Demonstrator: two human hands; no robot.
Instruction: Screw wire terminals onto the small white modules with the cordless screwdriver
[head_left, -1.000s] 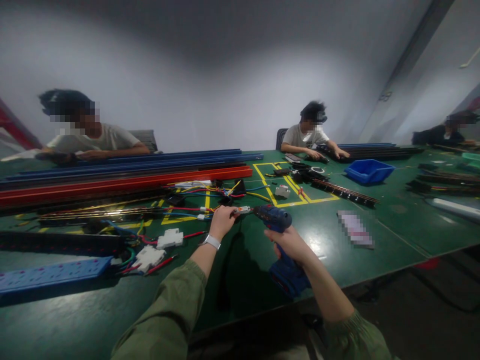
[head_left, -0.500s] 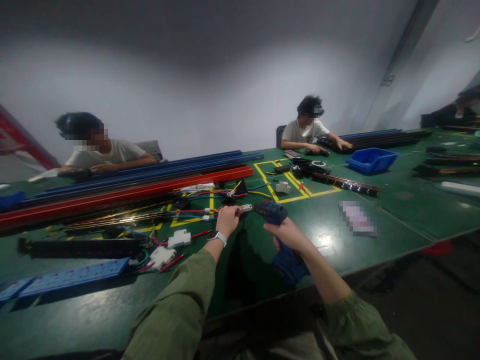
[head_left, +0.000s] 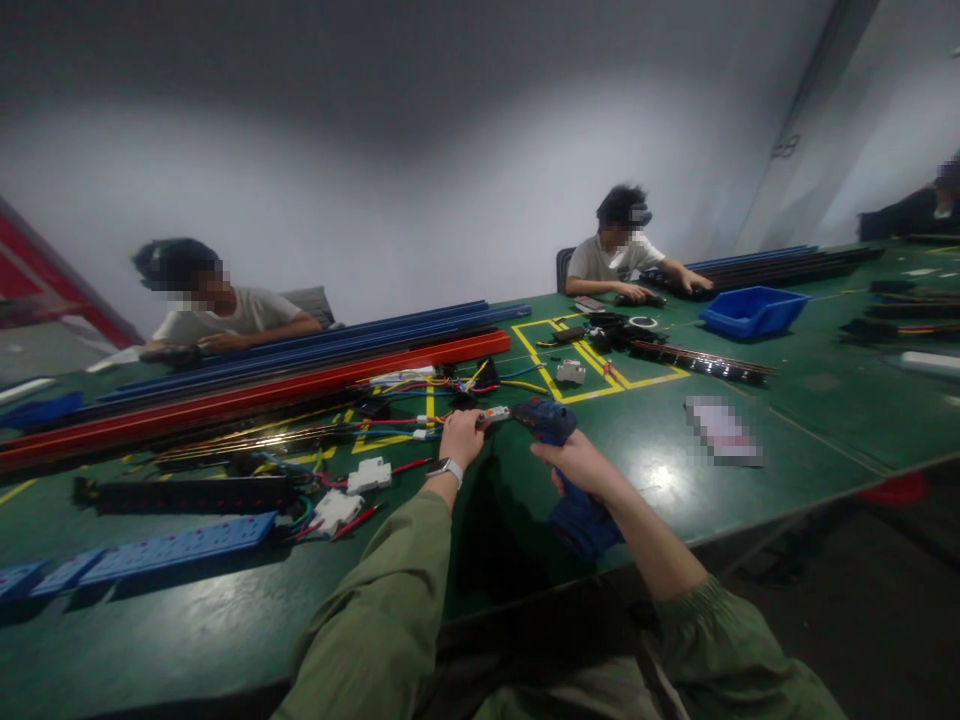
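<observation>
My left hand [head_left: 460, 438], with a watch at its wrist, is closed on a small white circuit breaker [head_left: 495, 413] above the green table. Coloured wires [head_left: 405, 425] lie just left of these fingers. My right hand [head_left: 581, 463] is wrapped round the grip of a blue cordless drill [head_left: 551, 418]. The drill points left, its tip close to the breaker's right end; whether they touch I cannot tell. Nearer me on the left are two more white breakers [head_left: 369, 475] with red leads, beside a black socket strip [head_left: 187, 495] and a blue socket strip [head_left: 180, 553].
Long red rails [head_left: 450, 352] and blue rails [head_left: 420, 322] lie across the table's far left. Another white breaker [head_left: 571, 371] sits by yellow tape, with a blue bin [head_left: 754, 312] behind at right. Two people [head_left: 232, 310] work at the far side.
The view has shifted slightly, so the left-hand things appear further right. Both hands keep their holds, the drill tip still near the breaker.
</observation>
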